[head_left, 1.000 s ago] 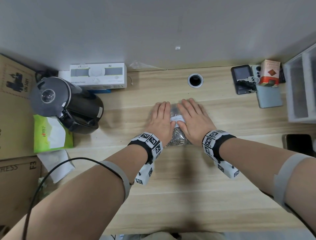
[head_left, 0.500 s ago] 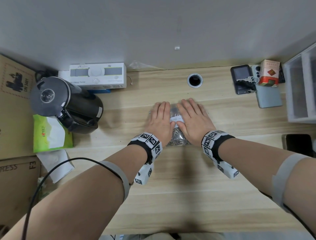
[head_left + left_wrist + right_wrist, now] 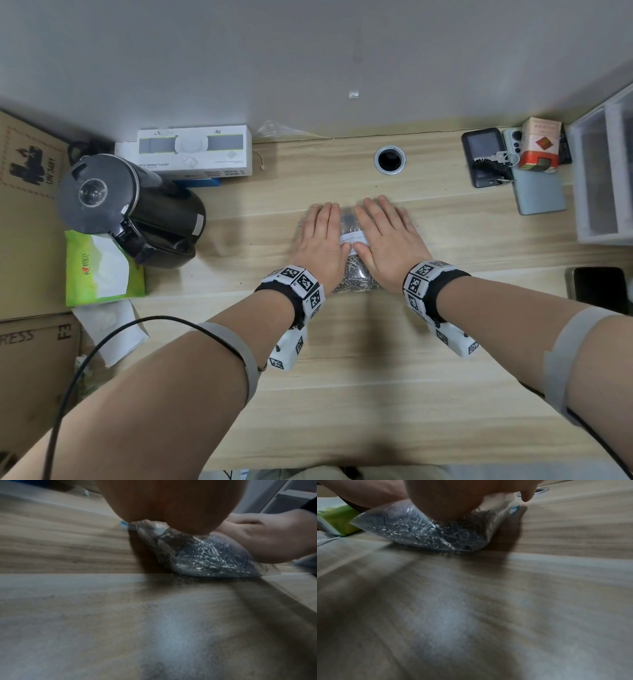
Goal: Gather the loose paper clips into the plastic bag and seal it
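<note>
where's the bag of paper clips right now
In the head view the plastic bag lies mid-desk under both flat hands, left hand and right hand, nearer than the round cable hole.

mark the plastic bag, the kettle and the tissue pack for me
plastic bag (image 3: 356,279), head view, the clip-filled part showing between the wrists
kettle (image 3: 154,209), head view, its black side wall
tissue pack (image 3: 85,274), head view, green top face

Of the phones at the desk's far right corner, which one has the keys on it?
The small black phone: the coiled cord and keys lie across it. The grey-blue phone beside it carries only the red box.
</note>
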Available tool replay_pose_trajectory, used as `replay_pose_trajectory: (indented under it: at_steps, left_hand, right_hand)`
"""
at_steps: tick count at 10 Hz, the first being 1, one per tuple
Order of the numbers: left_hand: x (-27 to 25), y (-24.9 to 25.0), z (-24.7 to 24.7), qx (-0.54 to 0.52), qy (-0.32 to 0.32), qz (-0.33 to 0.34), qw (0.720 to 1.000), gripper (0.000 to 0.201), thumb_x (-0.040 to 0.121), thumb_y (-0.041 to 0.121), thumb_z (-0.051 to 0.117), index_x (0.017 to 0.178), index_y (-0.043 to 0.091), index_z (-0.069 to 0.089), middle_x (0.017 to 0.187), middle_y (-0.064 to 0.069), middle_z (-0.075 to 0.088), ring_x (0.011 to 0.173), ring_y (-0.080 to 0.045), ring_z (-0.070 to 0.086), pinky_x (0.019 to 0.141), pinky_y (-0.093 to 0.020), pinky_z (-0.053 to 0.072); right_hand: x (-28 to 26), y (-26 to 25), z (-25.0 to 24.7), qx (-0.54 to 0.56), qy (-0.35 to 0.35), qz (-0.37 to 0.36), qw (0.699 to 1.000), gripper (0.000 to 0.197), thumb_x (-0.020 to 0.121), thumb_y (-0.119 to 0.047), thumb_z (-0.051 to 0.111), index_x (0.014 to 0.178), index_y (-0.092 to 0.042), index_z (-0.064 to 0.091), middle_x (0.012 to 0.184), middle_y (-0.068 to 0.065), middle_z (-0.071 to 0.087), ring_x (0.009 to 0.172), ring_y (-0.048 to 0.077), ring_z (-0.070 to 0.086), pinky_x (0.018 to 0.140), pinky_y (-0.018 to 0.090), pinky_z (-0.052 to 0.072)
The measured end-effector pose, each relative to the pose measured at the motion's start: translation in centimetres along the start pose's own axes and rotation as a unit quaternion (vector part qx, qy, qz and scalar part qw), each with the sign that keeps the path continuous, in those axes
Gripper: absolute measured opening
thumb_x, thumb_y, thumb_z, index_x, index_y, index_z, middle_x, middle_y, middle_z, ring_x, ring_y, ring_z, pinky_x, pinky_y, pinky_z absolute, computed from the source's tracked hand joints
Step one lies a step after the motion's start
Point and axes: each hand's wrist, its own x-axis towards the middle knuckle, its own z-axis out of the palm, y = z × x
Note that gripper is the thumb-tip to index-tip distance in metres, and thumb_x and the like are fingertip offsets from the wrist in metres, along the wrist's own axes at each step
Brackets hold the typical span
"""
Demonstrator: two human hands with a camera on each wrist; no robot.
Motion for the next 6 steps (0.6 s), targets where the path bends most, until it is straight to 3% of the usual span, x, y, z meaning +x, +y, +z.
replay_pose_trajectory:
  at_steps: [2,6]
  left_hand:
    - [0.0,-0.1,-0.1,0.009,-0.006,0.0,1.0,0.075,0.095,0.044,0.018,0.156,0.003,0.011,0.162,-0.013,0.02,0.152,-0.032,0.009,0.121,-0.05,0.019]
    - [-0.6,-0.4,-2.0,0.013,-0.042,0.013,0.999,0.067,0.102,0.038,0.029,0.158,0.01,0.006,0.167,-0.007,0.004,0.154,-0.022,-0.001,0.125,-0.043,0.005]
  right_hand:
    - [0.0,0.0,-0.1,-0.007,-0.007,0.005,1.0,0.065,0.099,-0.051,0.021,0.154,-0.015,0.016,0.162,0.007,0.016,0.15,0.03,0.007,0.119,0.053,0.015]
    - [-0.6,-0.4,-1.6,-0.002,-0.036,0.001,0.999,0.066,0.098,-0.055,0.022,0.154,-0.02,0.014,0.163,0.006,0.009,0.15,0.029,0.005,0.119,0.055,0.013]
